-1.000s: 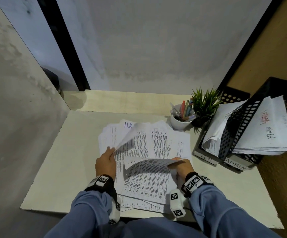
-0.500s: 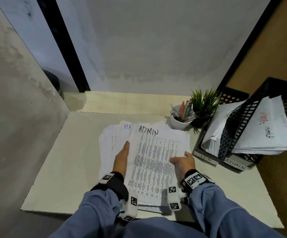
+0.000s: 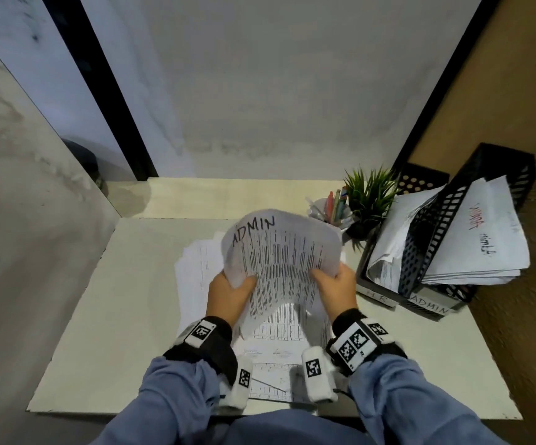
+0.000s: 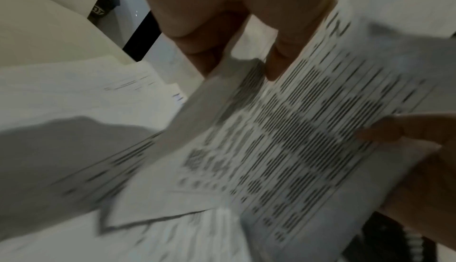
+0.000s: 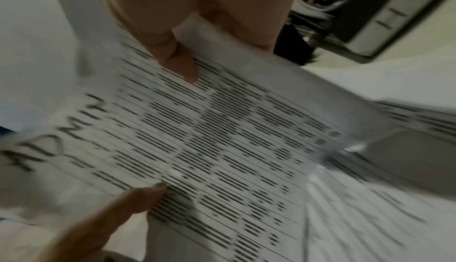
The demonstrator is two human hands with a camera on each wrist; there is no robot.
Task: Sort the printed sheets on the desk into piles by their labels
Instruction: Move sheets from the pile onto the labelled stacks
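A printed sheet (image 3: 284,252) with "ADMIN" handwritten at its top is held up off the desk, bowed and curling. My left hand (image 3: 231,289) pinches its left edge and my right hand (image 3: 335,284) pinches its right edge. The left wrist view shows the ADMIN sheet (image 4: 308,133) between my thumb and fingers; the right wrist view shows the same ADMIN sheet (image 5: 209,139) under my right thumb. Below it the pile of printed sheets (image 3: 196,284) lies spread on the desk. Two black mesh trays stand at the right, labelled HR (image 3: 377,298) and ADMIN (image 3: 428,308), each holding papers.
A white cup of pens (image 3: 330,210) and a small green plant (image 3: 369,197) stand behind the pile, next to the trays. Partition walls close the desk at the left and back. Bare desk surface (image 3: 115,300) lies left of the pile.
The ADMIN sheet lay flat on the pile under both hands half a second ago; now both hands grip its side edges and have lifted it off the pile.
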